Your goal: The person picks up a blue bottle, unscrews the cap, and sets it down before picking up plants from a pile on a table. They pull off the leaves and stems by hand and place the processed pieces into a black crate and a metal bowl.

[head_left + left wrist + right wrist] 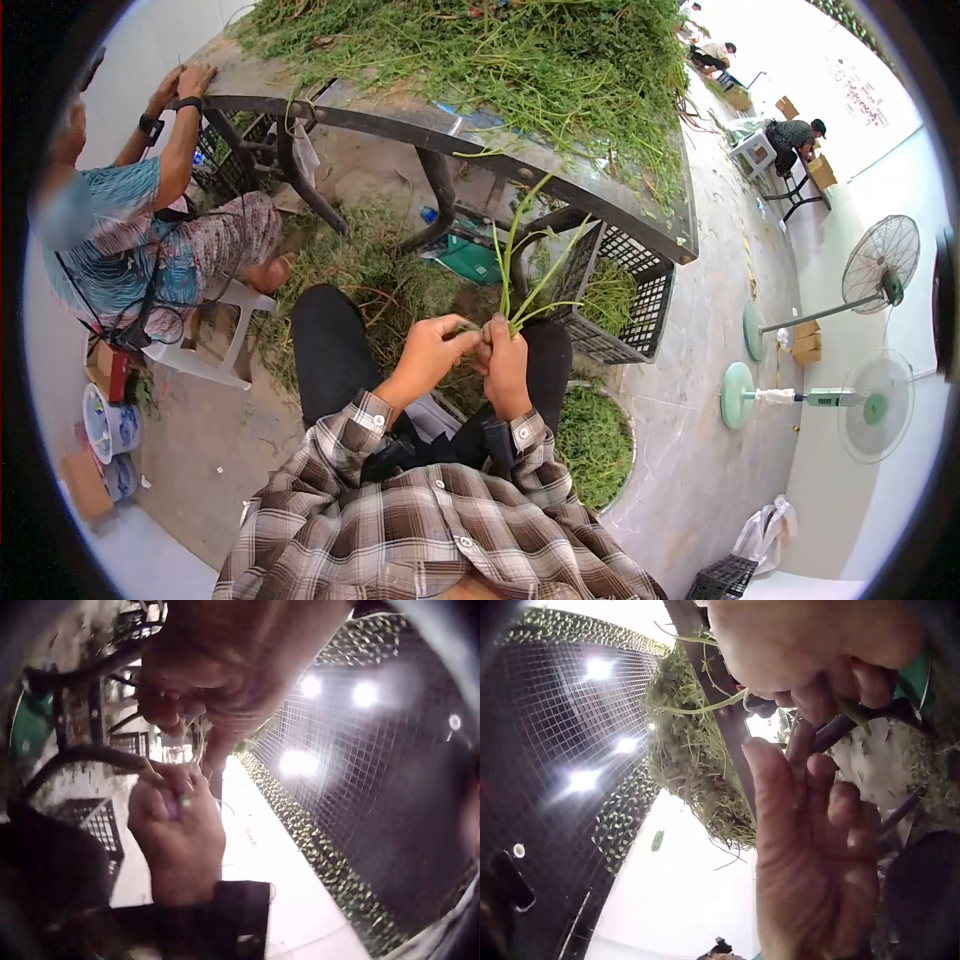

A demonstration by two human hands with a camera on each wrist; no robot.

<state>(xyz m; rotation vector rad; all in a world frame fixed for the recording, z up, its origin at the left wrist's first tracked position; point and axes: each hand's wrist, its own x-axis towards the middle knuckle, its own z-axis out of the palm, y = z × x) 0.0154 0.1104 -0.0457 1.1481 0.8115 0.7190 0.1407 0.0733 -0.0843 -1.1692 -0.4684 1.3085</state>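
Note:
My right hand [505, 365] grips a few long green stems [512, 250] that point up toward the table edge. Close on its left, my left hand [432, 352] has thumb and fingers drawn together around a small dark green bit [466, 326]. In the left wrist view the left hand [232, 660] is above the right hand [184, 832], with thin pale strands [199, 736] between them. From the right wrist, the right hand [817, 645] covers part of the stems [705, 707], and the left hand [810, 847] shows its palm side, fingers bent.
Leafy greens [500, 60] are heaped on the table, its metal edge [420, 130] before me. A black crate [625, 310] and a round container of greens [595, 445] stand at right. More greens [350, 260] cover the floor. A person [130, 230] sits at left; fans [875, 408] stand far right.

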